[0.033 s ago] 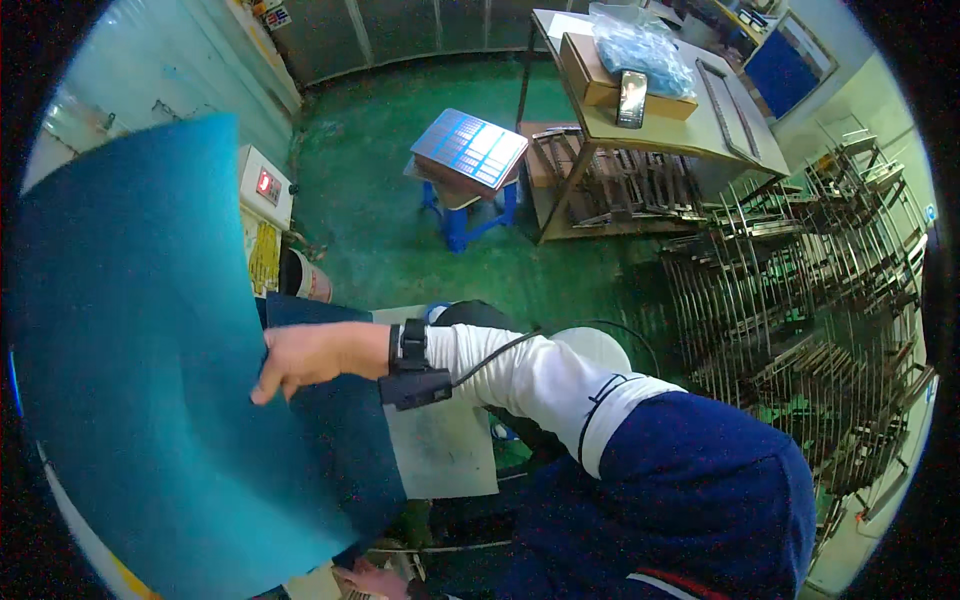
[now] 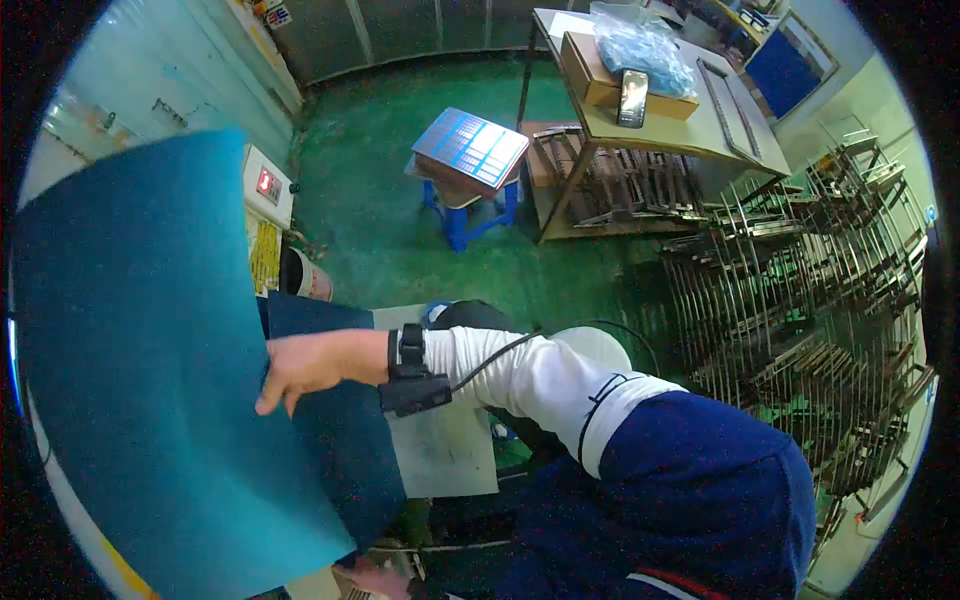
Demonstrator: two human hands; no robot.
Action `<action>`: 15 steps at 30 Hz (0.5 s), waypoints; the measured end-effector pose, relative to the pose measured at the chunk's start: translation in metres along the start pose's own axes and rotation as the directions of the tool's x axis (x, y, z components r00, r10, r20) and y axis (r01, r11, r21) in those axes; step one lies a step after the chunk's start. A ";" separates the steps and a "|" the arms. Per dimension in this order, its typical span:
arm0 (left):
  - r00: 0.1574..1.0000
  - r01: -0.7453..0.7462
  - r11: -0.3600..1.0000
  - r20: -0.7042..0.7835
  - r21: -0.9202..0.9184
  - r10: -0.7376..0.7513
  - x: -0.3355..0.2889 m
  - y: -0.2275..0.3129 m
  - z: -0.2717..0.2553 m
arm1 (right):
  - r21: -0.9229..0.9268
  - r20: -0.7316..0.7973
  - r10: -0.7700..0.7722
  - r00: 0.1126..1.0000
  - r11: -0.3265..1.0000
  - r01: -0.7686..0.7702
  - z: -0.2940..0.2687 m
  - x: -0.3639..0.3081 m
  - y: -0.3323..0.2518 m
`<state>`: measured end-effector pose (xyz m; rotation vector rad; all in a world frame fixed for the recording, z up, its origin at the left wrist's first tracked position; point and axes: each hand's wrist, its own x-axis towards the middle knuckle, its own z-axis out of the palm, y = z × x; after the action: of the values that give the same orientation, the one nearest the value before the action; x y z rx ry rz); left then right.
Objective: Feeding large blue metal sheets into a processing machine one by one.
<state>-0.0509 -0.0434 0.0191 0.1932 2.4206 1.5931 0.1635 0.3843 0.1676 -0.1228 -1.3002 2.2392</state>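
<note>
A large teal-blue sheet (image 2: 150, 330) with a slight bend fills the left side. My right hand (image 2: 308, 366) grips its right edge, with the thumb and fingers closed around it. A dark strap and a small black box (image 2: 415, 395) with a cable sit on my right wrist. Low in the picture, by the sheet's lower corner, is my left hand (image 2: 378, 580); its fingers are mostly hidden there. Behind the raised sheet lies a darker blue sheet (image 2: 350, 430), on top of a pale board (image 2: 440, 450).
A white control box (image 2: 268, 188) with a red display stands beyond the sheet, above a bucket (image 2: 312, 285). Printed panels (image 2: 470, 148) are stacked on a blue stool (image 2: 460, 228). A table (image 2: 610, 130) carries a carton and a phone. Metal racks (image 2: 800, 310) crowd the right.
The raised sheet's far edge has dropped slightly. My right hand has shifted slightly downward with it. My left hand stays near the lower corner.
</note>
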 end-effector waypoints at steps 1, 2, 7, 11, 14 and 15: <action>1.000 0.024 0.999 -0.014 -0.027 -0.024 -0.010 0.009 0.017 | 0.036 0.033 -0.024 0.999 0.999 0.023 -0.006 0.001 0.020; 0.999 0.026 0.999 -0.024 -0.035 -0.027 -0.018 0.016 0.027 | 0.014 0.065 -0.055 0.996 0.998 0.054 -0.016 0.008 0.044; 0.996 0.017 0.999 -0.090 -0.039 -0.021 -0.036 0.011 0.034 | 0.054 0.109 -0.027 0.994 0.998 0.021 0.001 0.012 0.079; 0.992 -0.010 1.000 -0.123 0.005 0.011 -0.030 -0.004 0.015 | -0.366 0.229 -0.083 0.970 0.916 0.165 0.034 0.003 0.078; 0.985 -0.120 0.988 -0.113 0.101 0.131 -0.017 -0.024 -0.005 | -0.623 0.407 -0.159 0.900 0.672 0.400 0.054 0.002 0.069; 0.985 -0.139 0.984 -0.082 0.113 0.149 -0.013 -0.029 0.005 | -0.611 0.338 -0.124 0.933 0.725 0.318 0.051 0.000 0.067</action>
<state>-0.0361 -0.0536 -0.0076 0.3290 2.6182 1.5625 0.1190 0.3189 0.1390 0.0967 -2.0999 1.5330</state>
